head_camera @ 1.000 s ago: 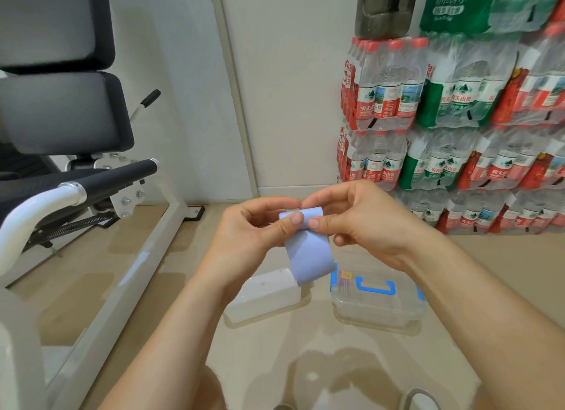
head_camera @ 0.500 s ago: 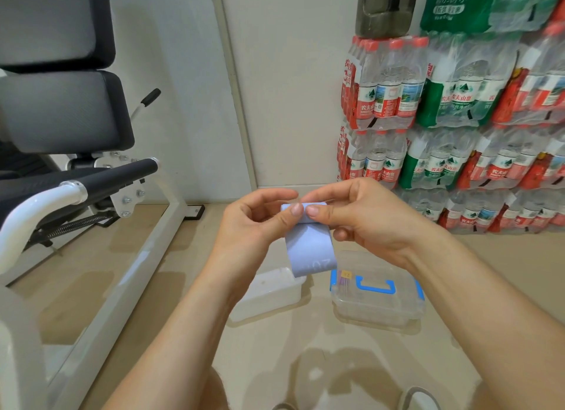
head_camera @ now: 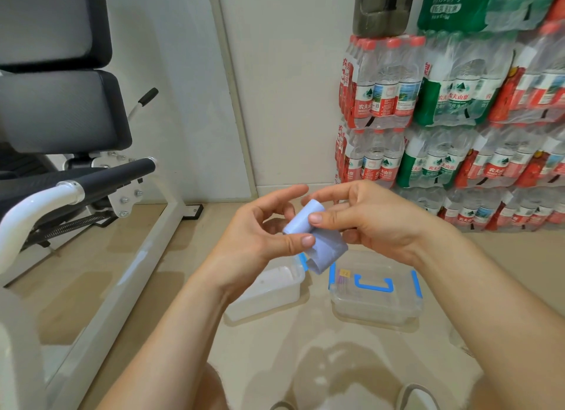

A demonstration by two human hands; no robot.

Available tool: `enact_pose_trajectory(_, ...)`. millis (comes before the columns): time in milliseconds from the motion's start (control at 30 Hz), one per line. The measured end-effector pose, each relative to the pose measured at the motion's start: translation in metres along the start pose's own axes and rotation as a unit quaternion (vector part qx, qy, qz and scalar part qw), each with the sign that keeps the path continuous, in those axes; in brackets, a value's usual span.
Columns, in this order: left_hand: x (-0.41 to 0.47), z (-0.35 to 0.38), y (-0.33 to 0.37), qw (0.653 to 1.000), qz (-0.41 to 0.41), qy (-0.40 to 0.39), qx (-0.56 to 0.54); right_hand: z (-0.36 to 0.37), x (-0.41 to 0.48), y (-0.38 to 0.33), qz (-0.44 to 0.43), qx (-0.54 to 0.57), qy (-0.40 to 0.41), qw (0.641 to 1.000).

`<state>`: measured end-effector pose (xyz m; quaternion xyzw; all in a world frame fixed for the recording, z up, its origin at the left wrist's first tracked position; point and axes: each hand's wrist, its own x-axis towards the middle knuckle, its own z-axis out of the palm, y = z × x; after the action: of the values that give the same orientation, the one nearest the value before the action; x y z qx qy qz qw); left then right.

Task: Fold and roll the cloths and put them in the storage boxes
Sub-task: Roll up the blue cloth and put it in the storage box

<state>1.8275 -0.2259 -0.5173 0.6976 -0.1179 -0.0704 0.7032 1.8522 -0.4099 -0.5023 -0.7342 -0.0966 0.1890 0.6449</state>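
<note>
Pale-blue cloth (head_camera: pixel 305 226), half rolled with its tail hanging loose, is held in the air above two clear storage boxes (head_camera: pixel 377 312) on the floor (head_camera: pixel 275 357). Both grips are clamped on it: the right hand (head_camera: pixel 379 226) pins the roll and the left hand (head_camera: pixel 260 241) pinches the tail, probably to stop it unwinding.

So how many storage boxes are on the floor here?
2. The open box sits partly behind the left hand; the blue-handled box lies right of it. More could be hidden.
</note>
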Motion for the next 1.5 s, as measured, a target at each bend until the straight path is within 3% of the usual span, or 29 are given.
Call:
enact_pose_trajectory(200,-0.005,-0.006,0.007,0.993,0.007,-0.109,0.046,-0.007,-0.002,-0.002,0.008,0.011,-0.094,0.996)
enact_pose_trajectory(400,-0.007,-0.005,0.012,0.998,0.013,-0.029,0.055,-0.009,-0.002,-0.002,0.013,0.030,-0.100,0.995)
enact_pose_trajectory(567,-0.008,-0.006,0.015,0.987,0.022,0.033,0.156,-0.012,-0.001,-0.002,0.006,-0.037,-0.051,0.998)
enact_pose_trajectory(867,-0.007,0.010,0.004,0.911,0.131,0.022,0.390,-0.005,0.002,0.004,-0.014,-0.133,-0.027,0.991)
enact_pose_trajectory(1167,-0.005,0.017,-0.001,0.841,0.146,0.013,0.522,0.004,0.002,0.007,-0.027,-0.158,-0.041,0.986)
enact_pose_trajectory(1267,-0.003,0.016,-0.004,0.853,0.145,0.013,0.501,0.006,0.004,0.008,-0.036,-0.150,-0.009,0.988)
enact_pose_trajectory(1400,-0.003,0.014,-0.003,0.920,0.123,0.012,0.373,-0.002,0.003,0.004,-0.034,-0.111,-0.011,0.993)
enact_pose_trajectory(1500,-0.005,0.011,0.001,0.950,0.094,0.020,0.299,-0.007,0.000,0.002,-0.017,-0.074,-0.041,0.996)
